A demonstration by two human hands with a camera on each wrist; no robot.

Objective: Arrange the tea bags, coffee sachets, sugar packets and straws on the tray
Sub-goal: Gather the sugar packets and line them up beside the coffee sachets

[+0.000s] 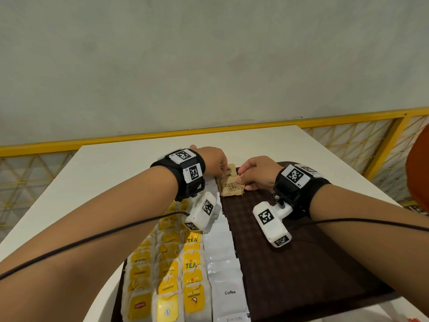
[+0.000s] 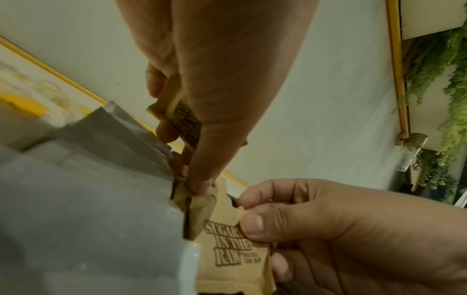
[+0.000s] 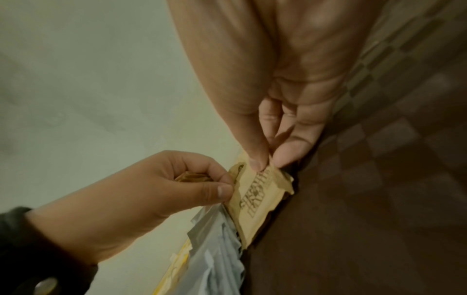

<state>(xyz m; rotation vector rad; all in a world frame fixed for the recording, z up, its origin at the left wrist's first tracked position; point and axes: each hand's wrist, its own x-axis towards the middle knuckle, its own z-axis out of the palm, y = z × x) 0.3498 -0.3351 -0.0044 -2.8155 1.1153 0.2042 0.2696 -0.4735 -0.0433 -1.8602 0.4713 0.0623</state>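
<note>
Left hand (image 1: 214, 162) clutches spare sugar packets (image 2: 182, 119); both grips pinch one sugar packet (image 1: 232, 185) on tray (image 1: 301, 263).

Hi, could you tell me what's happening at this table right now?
A person is laying out drink supplies on a dark brown tray. Rows of yellow tea bags and a column of white coffee sachets already lie along its left part. The right hand pinches a brown sugar packet at the tray's far end, next to the sachets. The left hand holds a small stack of further sugar packets. No straws are in view.
</note>
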